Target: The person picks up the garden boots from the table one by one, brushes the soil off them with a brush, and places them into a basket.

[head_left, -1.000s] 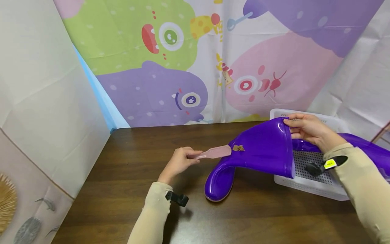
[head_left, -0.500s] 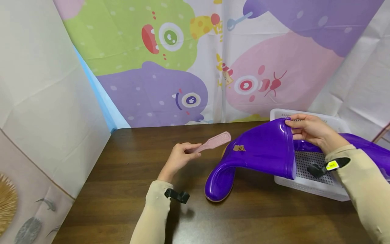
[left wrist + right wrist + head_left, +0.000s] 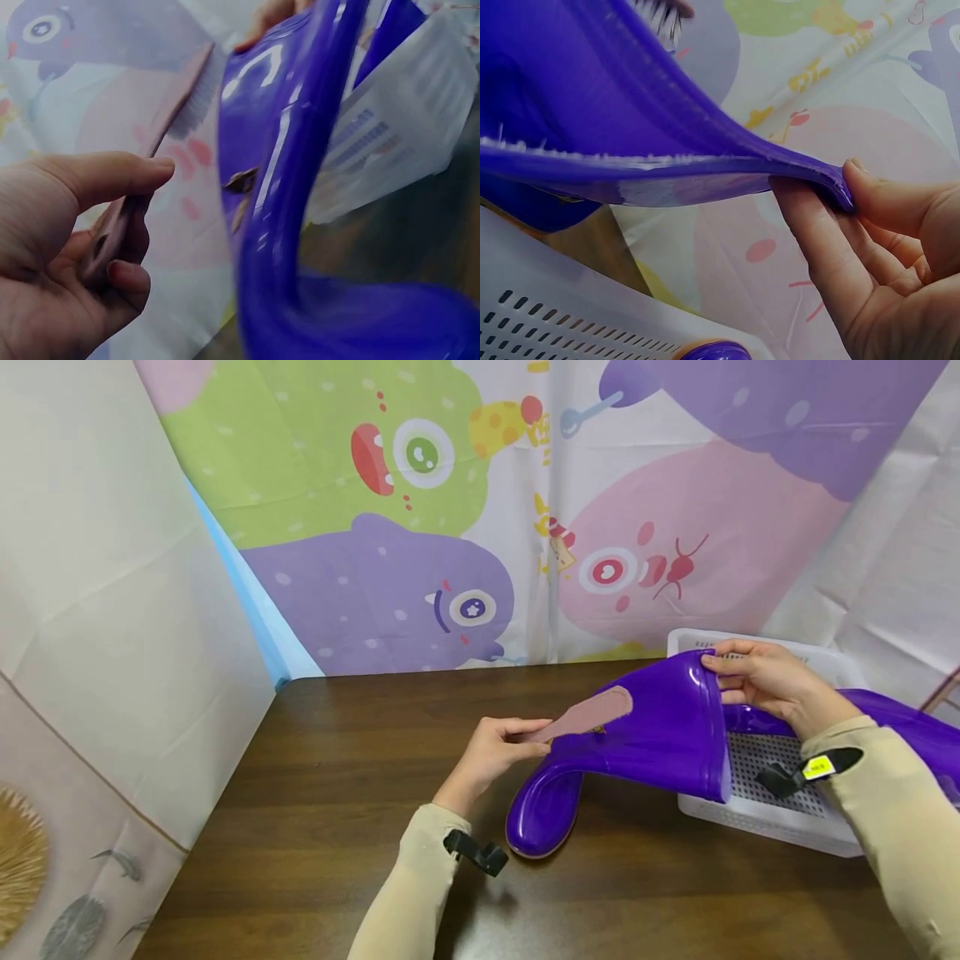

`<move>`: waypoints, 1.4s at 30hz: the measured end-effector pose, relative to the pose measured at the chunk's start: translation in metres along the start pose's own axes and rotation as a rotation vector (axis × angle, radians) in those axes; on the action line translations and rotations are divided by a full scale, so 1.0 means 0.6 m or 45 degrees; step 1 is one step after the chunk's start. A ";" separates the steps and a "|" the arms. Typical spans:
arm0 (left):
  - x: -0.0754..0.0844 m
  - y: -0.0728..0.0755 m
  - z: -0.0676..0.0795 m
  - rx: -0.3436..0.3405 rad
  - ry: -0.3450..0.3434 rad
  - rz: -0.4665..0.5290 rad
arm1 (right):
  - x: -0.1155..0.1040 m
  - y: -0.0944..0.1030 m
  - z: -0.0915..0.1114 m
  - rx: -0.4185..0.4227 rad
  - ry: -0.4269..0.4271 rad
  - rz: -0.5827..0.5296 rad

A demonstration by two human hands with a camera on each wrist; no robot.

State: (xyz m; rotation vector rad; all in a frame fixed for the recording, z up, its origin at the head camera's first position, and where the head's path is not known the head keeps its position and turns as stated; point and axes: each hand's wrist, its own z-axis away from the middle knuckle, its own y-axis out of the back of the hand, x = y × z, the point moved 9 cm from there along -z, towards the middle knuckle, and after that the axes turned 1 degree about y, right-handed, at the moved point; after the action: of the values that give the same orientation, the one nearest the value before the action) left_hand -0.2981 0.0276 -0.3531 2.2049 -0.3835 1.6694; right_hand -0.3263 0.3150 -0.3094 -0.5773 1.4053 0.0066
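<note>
My left hand [image 3: 491,756] grips the handle of a pink brush [image 3: 588,714]. In the left wrist view the brush's white bristles [image 3: 196,105] face the boot, with a gap between them. A shiny purple rain boot [image 3: 652,735] leans over the table, its toe down and its shaft slanting up to the right. On the shaft is a brown smear [image 3: 241,184], partly hidden behind the brush in the head view. The top rim of the boot is pinched between thumb and fingers of my right hand [image 3: 765,681]; the right wrist view [image 3: 885,255] shows that hand close up.
Behind my right forearm stands a white perforated basket [image 3: 772,839]. A second purple boot [image 3: 892,722] lies across it. The brown wooden table [image 3: 360,793] ends at a cartoon-printed cloth [image 3: 420,593] at the back.
My left hand first lifted the brush off the boot with the bristles turned up, then carried it right over the shaft with its smooth back up. The right hand has barely moved.
</note>
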 end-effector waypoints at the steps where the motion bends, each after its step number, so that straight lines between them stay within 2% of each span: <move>1: -0.001 -0.007 -0.001 -0.004 0.010 0.006 | 0.000 0.000 0.000 0.002 -0.001 0.002; 4: -0.006 -0.022 -0.005 -0.015 0.028 -0.016 | 0.000 0.000 -0.001 0.010 0.000 0.015; 9: -0.019 -0.032 -0.006 -0.004 0.066 -0.041 | 0.003 -0.001 0.000 0.017 -0.002 0.035; 11: -0.024 -0.031 -0.006 0.009 0.086 -0.037 | 0.004 -0.001 0.001 0.015 -0.004 0.039; 14: -0.049 -0.024 -0.011 0.057 0.090 -0.064 | 0.006 0.000 0.001 0.015 -0.007 0.045; 18: -0.077 -0.009 -0.019 0.143 0.085 -0.176 | 0.005 -0.001 0.001 0.015 -0.004 0.045; 22: -0.077 -0.002 -0.019 0.175 0.063 -0.338 | 0.003 -0.003 0.001 0.008 -0.001 0.042; 30: -0.059 0.000 -0.015 0.178 -0.113 -0.671 | 0.002 -0.006 0.000 -0.013 -0.001 0.048; 35: -0.058 0.004 -0.010 0.196 -0.131 -0.730 | 0.002 -0.006 0.000 -0.007 0.004 0.058; 42: -0.067 0.020 -0.002 0.245 -0.066 -0.752 | 0.007 -0.006 -0.004 0.018 -0.010 0.078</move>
State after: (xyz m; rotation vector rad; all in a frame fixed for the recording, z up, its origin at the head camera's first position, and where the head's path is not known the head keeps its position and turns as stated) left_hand -0.3150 0.0173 -0.3904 2.1974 0.4029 1.3622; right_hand -0.3263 0.3098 -0.3119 -0.5222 1.4137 0.0479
